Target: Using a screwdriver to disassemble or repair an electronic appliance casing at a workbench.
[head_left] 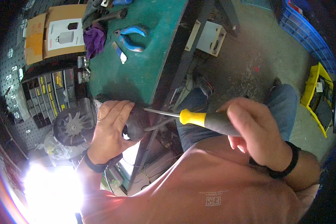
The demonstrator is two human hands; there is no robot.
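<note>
My left hand (111,132) grips a dark, rounded part (135,128) at the edge of the green workbench (134,74); its fingers hide much of the part. My right hand (252,132) holds a screwdriver (198,118) with a yellow and black handle and a long steel shaft. The shaft points left, its tip at the upper side of the dark part; whether it sits in a screw, I cannot tell. A dark curved piece or cable runs out rightward from the part beneath the shaft.
Blue pliers (133,41), a small white-and-blue tool (120,53) and a purple cloth (94,41) lie on the bench. At left are a cardboard box (35,39), small drawers (44,95), a finned wheel (73,127) and a bright lamp (52,190). Blue (302,33) and yellow crates (310,93) stand right.
</note>
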